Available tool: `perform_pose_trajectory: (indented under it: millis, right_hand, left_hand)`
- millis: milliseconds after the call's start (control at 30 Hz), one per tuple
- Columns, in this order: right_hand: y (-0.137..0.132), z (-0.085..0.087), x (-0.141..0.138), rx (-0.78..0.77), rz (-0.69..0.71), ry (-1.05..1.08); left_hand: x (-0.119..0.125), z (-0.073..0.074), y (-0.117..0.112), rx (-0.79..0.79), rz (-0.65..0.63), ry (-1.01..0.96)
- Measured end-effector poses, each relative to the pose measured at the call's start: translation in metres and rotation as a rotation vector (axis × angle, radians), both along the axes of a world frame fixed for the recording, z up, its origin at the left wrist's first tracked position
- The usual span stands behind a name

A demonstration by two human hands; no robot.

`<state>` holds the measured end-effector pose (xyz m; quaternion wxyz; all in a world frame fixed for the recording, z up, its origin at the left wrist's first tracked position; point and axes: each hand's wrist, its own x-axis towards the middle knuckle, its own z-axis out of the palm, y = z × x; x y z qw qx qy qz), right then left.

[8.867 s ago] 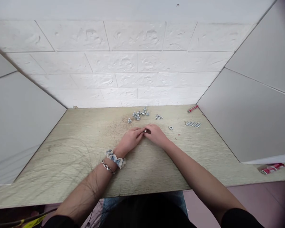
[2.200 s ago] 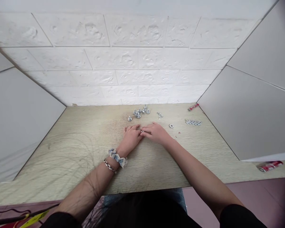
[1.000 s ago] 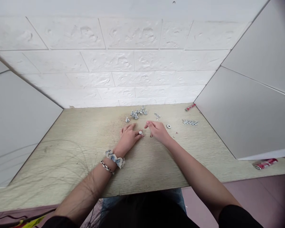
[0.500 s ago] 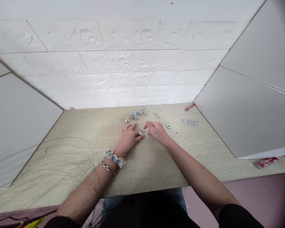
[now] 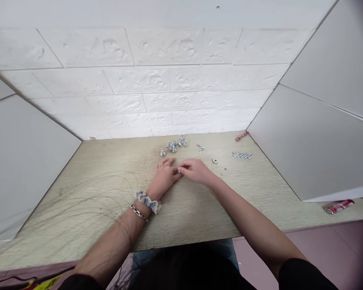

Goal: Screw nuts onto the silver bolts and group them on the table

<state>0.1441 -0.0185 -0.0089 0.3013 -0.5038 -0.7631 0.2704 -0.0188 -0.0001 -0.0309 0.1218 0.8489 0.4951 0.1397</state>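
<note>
Now, small bolt (image 5: 178,172) pinched between left hand (image 5: 165,176) and right hand (image 5: 196,170) fingertips.

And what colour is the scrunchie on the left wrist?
The scrunchie is pale blue with white edges, seen in the head view.

Pale wood-grain table (image 5: 199,209); silver screws (image 5: 176,144) and washer (image 5: 214,160). Blue-and-white scrunchie (image 5: 148,201) (frilled), silver bracelet (image 5: 138,212). White brick-pattern wall (image 5: 157,80).

table (image 5: 87,201) | bolt cluster (image 5: 174,145) | washer (image 5: 214,160) | screw row (image 5: 243,155)
</note>
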Motion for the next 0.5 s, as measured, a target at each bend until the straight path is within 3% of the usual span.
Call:
perform_pose_trajectory:
  millis: [100, 200, 333, 400, 500]
  right_hand:
    - [-0.001, -0.001, 0.0, 0.055, 0.114, -0.097]
    - [0.002, -0.002, 0.003, 0.069, 0.127, -0.161]
    - [0.004, -0.003, 0.004, 0.087, 0.09, -0.201]
    - [0.004, -0.003, 0.004, 0.08, 0.082, -0.2]
    - [0.003, -0.004, 0.004, 0.071, 0.09, -0.162]
  left_hand:
    - [0.0, -0.001, 0.0, -0.006, -0.004, 0.003]
    - [-0.002, 0.0, 0.003, 0.015, -0.005, 0.001]
    - [-0.004, 0.024, -0.001, 0.053, 0.002, 0.037]
    - [-0.004, 0.043, -0.018, 0.066, 0.069, -0.035]
    - [-0.001, 0.064, -0.068, 0.034, 0.058, -0.23]
